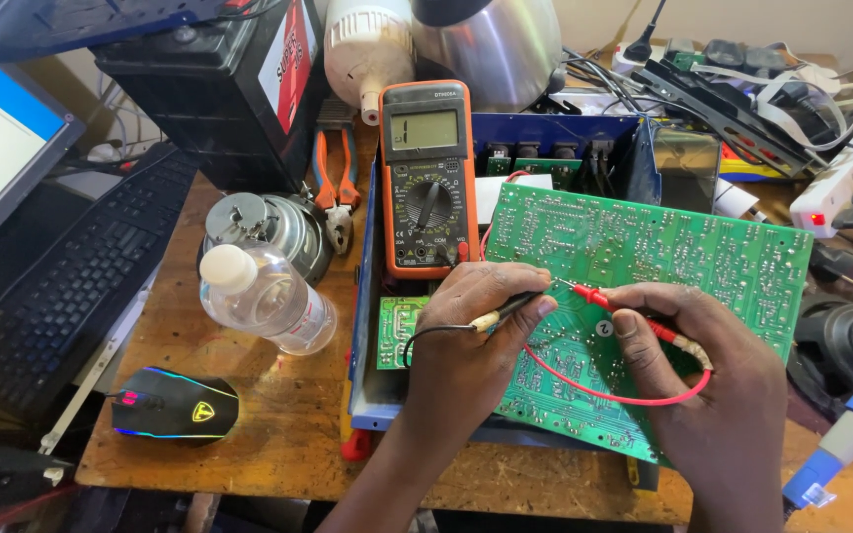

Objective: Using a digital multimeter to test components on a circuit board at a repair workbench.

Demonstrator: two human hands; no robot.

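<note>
Left hand (pixel 466 326) pinches the thin black meter probe (pixel 507 308); right hand (pixel 713 385) pinches the slim red probe (pixel 612 302). Both tips touch the large green circuit board (pixel 644 247) just ahead of each grip. Light, stiff probes, probably best held by their insulated shafts.

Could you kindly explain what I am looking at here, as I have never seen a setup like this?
This is one picture from a camera worn on a person's head, looking down at their own two bare hands over a cluttered wooden workbench. The left hand holds a black test probe and the right hand a red test probe; both tips meet a large green circuit board. The leads seem to run to an orange meter standing behind. Nearby lie a clear plastic bottle, a lit computer mouse, a black keyboard and pliers.
</note>
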